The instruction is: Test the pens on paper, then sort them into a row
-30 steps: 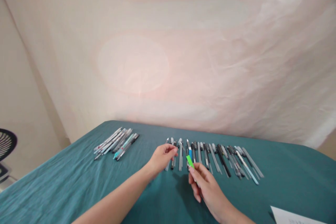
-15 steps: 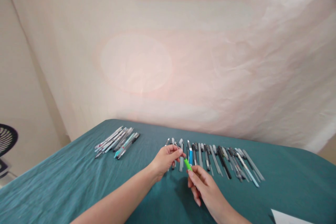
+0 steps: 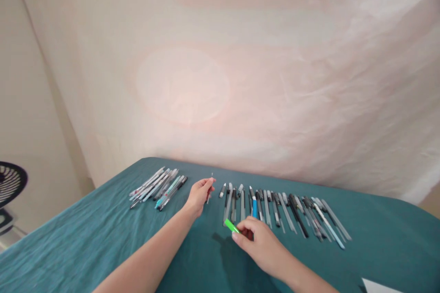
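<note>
My left hand (image 3: 199, 196) is raised over the cloth between the two groups of pens. Its thumb and fingers pinch a thin, pale pen-like stick (image 3: 212, 175), mostly hidden by the hand. Closer to me, my right hand (image 3: 259, 240) is closed on a short bright green highlighter-like piece (image 3: 231, 225), whose left end sticks out past the thumb. Behind it, a row of pens (image 3: 268, 208) lies side by side, mostly grey, clear and black. A pen with a blue grip (image 3: 255, 208) is among them, just beyond my right hand.
A second pile of pens (image 3: 158, 187) lies to the left on the dark green tablecloth (image 3: 85, 238). A white sheet (image 3: 378, 286) shows at the lower right edge. A black fan (image 3: 12, 183) stands beyond the table's left side, and a pale curtain-like sheet (image 3: 240, 78) hangs behind.
My hands have come apart. The left has moved left with the thin stick, and the right has shifted slightly left with the green piece, now tilted flatter. The view has shifted a little.
</note>
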The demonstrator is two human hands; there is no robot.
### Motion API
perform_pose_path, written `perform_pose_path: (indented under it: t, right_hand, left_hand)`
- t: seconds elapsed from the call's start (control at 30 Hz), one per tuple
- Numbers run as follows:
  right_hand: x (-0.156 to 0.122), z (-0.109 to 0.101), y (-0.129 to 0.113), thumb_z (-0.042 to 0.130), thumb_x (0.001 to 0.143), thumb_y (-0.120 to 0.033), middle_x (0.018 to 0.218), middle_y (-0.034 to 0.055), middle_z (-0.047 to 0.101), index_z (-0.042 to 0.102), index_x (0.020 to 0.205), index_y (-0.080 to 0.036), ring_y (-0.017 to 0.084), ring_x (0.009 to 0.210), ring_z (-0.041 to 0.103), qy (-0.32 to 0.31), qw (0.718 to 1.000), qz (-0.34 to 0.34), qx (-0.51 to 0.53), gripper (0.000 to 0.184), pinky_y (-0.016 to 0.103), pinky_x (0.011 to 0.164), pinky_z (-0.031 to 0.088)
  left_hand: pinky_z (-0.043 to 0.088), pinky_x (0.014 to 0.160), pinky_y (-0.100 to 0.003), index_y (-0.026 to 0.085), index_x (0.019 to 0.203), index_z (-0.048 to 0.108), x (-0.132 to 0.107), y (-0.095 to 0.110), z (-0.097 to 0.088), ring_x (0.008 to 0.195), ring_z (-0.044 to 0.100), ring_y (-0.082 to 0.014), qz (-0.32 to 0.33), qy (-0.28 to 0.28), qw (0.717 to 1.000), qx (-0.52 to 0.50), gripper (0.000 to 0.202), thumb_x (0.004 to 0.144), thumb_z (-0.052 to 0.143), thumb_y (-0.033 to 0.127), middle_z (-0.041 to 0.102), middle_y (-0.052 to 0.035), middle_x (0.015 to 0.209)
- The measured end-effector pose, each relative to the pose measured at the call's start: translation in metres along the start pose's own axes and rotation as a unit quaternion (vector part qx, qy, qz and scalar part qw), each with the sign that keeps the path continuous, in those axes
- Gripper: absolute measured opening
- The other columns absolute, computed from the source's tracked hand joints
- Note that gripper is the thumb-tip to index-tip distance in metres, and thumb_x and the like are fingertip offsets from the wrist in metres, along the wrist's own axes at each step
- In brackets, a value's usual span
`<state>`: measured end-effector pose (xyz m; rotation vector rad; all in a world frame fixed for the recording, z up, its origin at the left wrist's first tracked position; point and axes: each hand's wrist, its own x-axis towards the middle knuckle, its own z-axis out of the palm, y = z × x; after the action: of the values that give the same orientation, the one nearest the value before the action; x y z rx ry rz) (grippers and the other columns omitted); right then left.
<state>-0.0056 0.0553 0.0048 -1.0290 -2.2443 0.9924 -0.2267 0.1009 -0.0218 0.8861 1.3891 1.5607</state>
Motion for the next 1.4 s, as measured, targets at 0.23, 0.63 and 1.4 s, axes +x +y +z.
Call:
perform_pose_path:
  t: [0.23,0.63,1.4]
  right_hand:
    - [0.052,0.01,-0.023,0.053,0.073,-0.029,0.079,0.0062,0.063,0.053,0.101,-0.016,0.017,0.071,0.057,0.005,0.989,0.032,-0.143,0.031,0.024,0.059,0.036]
    - [0.09,0.043,-0.03,0.046,0.076,-0.019,0.086,0.0158,0.064,0.046,0.103,-0.01,0.026,0.08,0.062,0.031,0.954,0.081,-0.287,0.029,0.032,0.064,0.041]
    - [0.12,-0.002,0.007,0.048,0.073,-0.046,0.068,0.0057,0.063,0.064,0.082,-0.01,0.014,0.058,0.051,0.211,0.963,0.011,0.169,0.04,0.024,0.055,0.038]
  left_hand:
    - [0.028,0.038,-0.017,0.013,0.085,0.059,-0.001,-0.001,-0.001,0.04,0.037,-0.0042,0.051,0.019,0.998,0.045,0.047,0.066,0.054,0.055,0.049,0.0038,0.055]
    - [0.033,0.044,-0.019,0.013,0.085,0.06,-0.006,-0.001,0.0,0.044,0.045,-0.0078,0.095,0.001,0.985,0.143,0.043,0.072,0.048,0.052,0.055,0.0007,0.055]
    - [0.035,0.05,-0.019,0.014,0.065,0.057,-0.014,0.002,0.01,0.052,0.047,-0.0091,0.191,-0.075,0.955,0.212,0.031,0.072,0.053,0.043,0.057,0.0007,0.056]
